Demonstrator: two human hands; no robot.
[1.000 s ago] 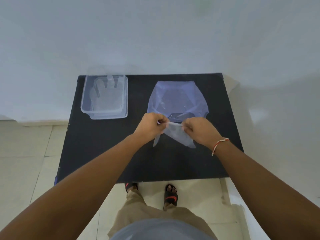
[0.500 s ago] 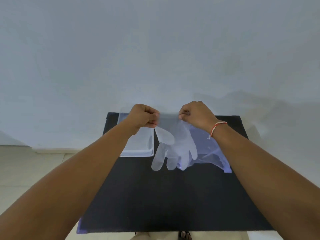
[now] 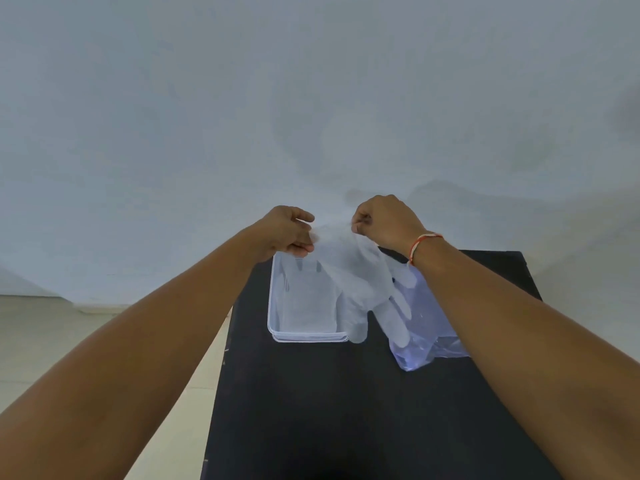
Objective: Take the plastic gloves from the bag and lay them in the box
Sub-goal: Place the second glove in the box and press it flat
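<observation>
A clear plastic glove [image 3: 360, 282] hangs by its cuff, fingers pointing down, held up in the air between both hands. My left hand [image 3: 289, 232] pinches the cuff's left corner and my right hand [image 3: 384, 220] pinches the right corner. The glove dangles over the right edge of the clear plastic box [image 3: 277, 327], which holds at least one flat glove [image 3: 304, 299]. The bluish see-through bag [image 3: 429, 337] lies flat on the table to the right of the box, partly hidden by my right forearm.
The black table [image 3: 346, 410] stands against a pale wall [image 3: 311, 98]. Light floor tiles [image 3: 69, 341] show to the left of the table. A red-and-white thread band circles my right wrist [image 3: 420, 242].
Both hands have lifted the glove from just in front of the bag, unfolded it to hang, and carried it left and up over the box. The head view has tilted upward.
</observation>
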